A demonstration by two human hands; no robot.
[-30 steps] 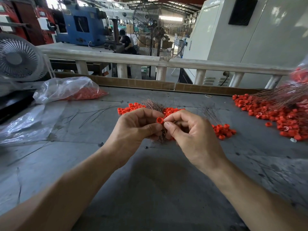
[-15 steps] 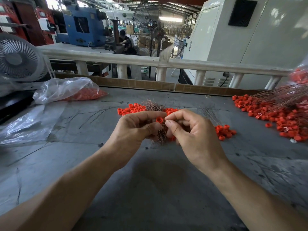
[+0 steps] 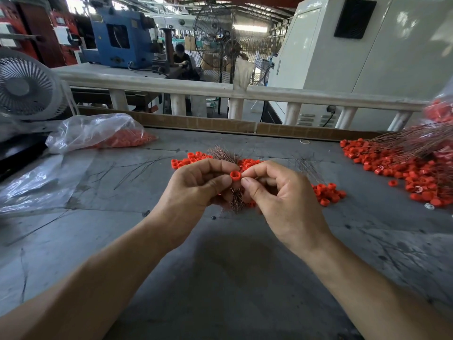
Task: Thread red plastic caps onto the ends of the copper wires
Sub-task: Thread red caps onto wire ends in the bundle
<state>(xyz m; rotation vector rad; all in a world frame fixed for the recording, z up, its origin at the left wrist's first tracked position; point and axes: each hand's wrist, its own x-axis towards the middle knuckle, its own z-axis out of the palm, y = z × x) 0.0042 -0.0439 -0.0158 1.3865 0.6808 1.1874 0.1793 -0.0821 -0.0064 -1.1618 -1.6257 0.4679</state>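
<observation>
Little had shifted since the earlier frames: both hands stayed raised together over the grey table (image 3: 232, 278), the cap turned only slightly between them. The left hand (image 3: 196, 190) pinched a red cap (image 3: 235, 176) between thumb and forefinger, its open ring facing the camera, while its lower fingers curled round a bundle of copper wires (image 3: 235, 201). The right hand (image 3: 284, 200) pinched at the cap's right side, fingers curled; the wire it held was too thin to make out. Most of the bundle was hidden behind the hands, its frayed tips showing above them. Loose red caps (image 3: 327, 192) lay scattered beyond, small, round and glossy. At the right, capped wires (image 3: 402, 146) ran off the frame's edge.
</observation>
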